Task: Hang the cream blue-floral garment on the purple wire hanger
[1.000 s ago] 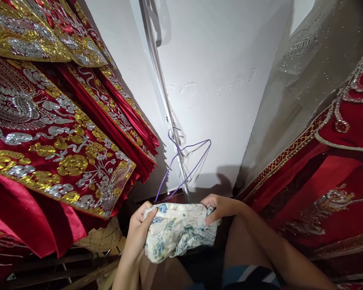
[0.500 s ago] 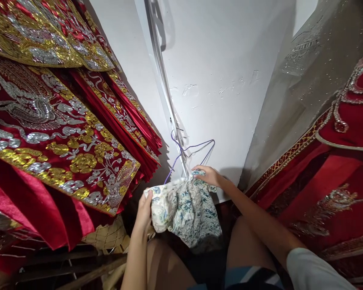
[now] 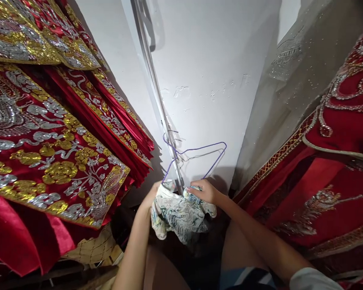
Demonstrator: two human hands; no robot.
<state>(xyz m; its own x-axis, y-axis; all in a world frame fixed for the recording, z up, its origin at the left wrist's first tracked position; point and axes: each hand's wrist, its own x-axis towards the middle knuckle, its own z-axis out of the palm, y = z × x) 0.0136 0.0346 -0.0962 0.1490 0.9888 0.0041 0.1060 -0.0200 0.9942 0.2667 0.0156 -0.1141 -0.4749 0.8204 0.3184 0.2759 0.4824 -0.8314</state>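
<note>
Between my hands is a small white garment (image 3: 181, 215) with a blue-green wavy pattern, bunched and hanging down. My left hand (image 3: 153, 196) is closed on its left edge near the neckline. The fingers of my right hand (image 3: 205, 191) pinch its upper right edge. A purple wire hanger (image 3: 196, 149) hangs by its hook at the white edge strip of the wall; its lower left end goes behind the garment beside my left hand. Its right arm stands bare above my right hand.
Red costumes with gold and silver sequins (image 3: 63, 161) hang close on the left. Another red beaded costume (image 3: 329, 169) fills the right side. A white wall (image 3: 205, 60) with a vertical strip (image 3: 151, 72) is ahead. A woven tan basket-like thing (image 3: 93, 245) sits low left.
The garment has bunched up and my hands have come closer together. The hanger has tilted, showing more of its right arm. The view has shifted slightly.
</note>
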